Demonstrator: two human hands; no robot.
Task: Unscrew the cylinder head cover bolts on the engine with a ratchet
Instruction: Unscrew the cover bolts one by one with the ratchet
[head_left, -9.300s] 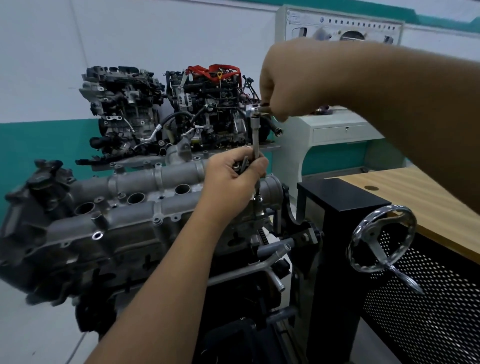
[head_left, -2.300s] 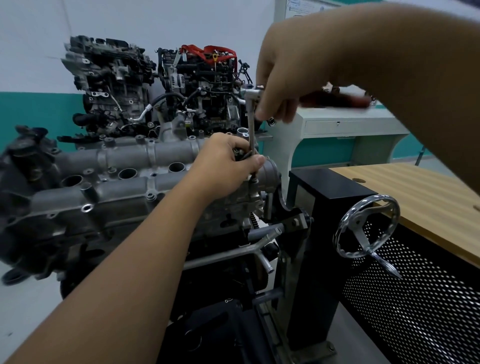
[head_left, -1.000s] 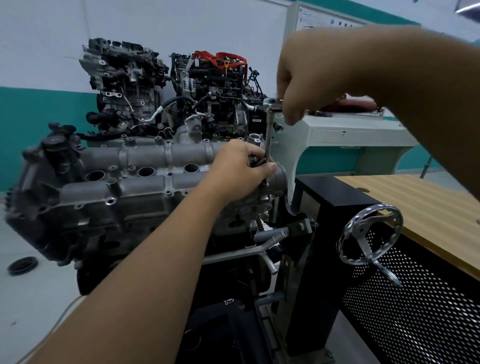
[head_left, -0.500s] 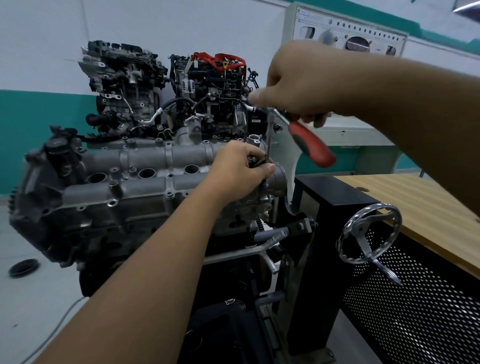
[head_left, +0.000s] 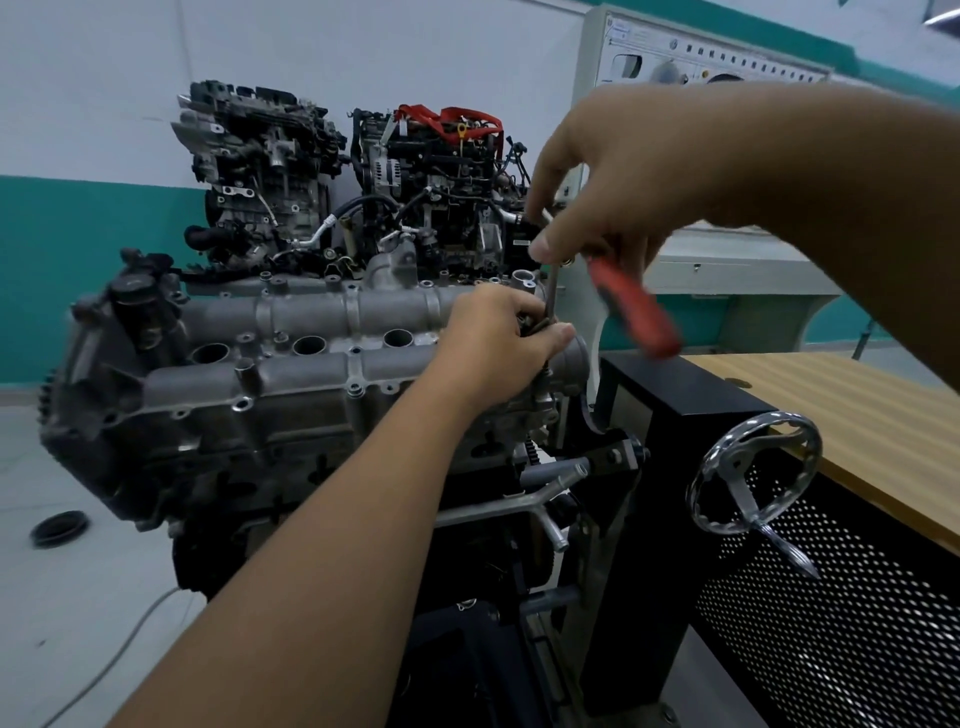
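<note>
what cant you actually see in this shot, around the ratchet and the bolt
- Bolt and socket: head view, hidden under the left hand gripping the extension bar.
- Ratchet head: head view, covered by the right hand.
- Red ratchet handle: blurred by motion.
- Whether the bolt is loose: cannot tell.

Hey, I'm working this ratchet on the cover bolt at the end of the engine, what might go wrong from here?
1. The extension bar stands tall between the ratchet head and the bolt; it may tilt and slip off, rounding the bolt.
2. Your left hand holds the bar's lower end against the cylinder head cover; a slip could pinch its fingers.
3. Your right hand has only a fingertip grip near the head while the red handle swings blurred, so the ratchet could get away.
</note>
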